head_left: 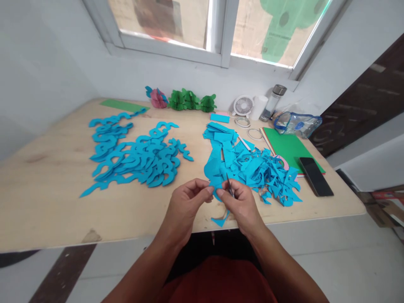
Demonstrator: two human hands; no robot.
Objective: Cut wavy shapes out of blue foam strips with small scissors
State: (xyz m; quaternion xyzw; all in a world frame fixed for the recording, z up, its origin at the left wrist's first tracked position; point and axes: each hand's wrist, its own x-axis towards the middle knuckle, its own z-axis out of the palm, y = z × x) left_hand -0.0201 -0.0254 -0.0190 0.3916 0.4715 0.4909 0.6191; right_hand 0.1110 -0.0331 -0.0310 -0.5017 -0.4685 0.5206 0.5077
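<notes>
Both my hands are over the front of a plywood table [41, 198]. My left hand [189, 201] pinches a piece of blue paper [215, 183] between thumb and fingers. My right hand [239, 203] holds small dark scissors [230, 185], their blades at the paper's edge, and the hand also seems to steady the sheet. Beside my hands lies a heap of blue paper offcuts [252, 170]. Left of it spreads a pile of curved blue cut-out shapes [135, 160]. A pointed blue scrap [220, 220] lies just below my hands.
A black phone [315, 176] rests on green paper sheets [288, 149] at the right. Along the back stand folded paper decorations [191, 100], a small white fan [243, 105], a glass bottle [273, 103], tape rolls [242, 122] and a clear pouch [297, 124].
</notes>
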